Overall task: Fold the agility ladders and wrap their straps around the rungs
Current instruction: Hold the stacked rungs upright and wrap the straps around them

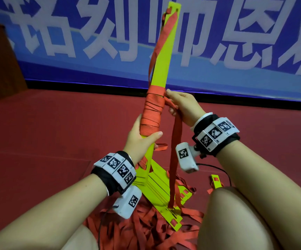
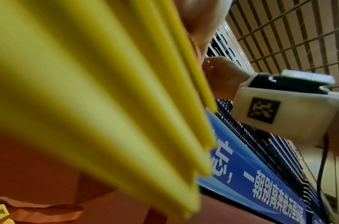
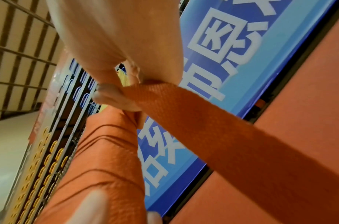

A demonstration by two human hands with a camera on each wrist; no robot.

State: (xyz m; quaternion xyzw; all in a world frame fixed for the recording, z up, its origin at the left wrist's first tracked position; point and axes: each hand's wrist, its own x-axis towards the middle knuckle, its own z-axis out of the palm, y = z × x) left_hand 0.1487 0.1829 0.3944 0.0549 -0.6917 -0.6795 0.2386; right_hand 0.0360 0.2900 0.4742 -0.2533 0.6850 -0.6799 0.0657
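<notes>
Two hands share the wrapping step: the left hand (image 1: 142,141) clasps the upright rung bundle (image 1: 161,69) below its wound band, while the right hand (image 1: 181,103) pinches the red strap (image 1: 175,141) just right of it, so the next turn likely needs steady tension.

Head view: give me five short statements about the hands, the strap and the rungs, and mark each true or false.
1. The left hand holds the bundle of yellow rungs just below the wrapped part. True.
2. The right hand is empty. False: its grip pinches the red strap.
3. The strap already covers the whole length of the rungs. False: only a middle section is wrapped.
4. Loose strap lies piled on the red floor. True.
5. The bundle lies flat on the floor. False: it is held up, tilted.
</notes>
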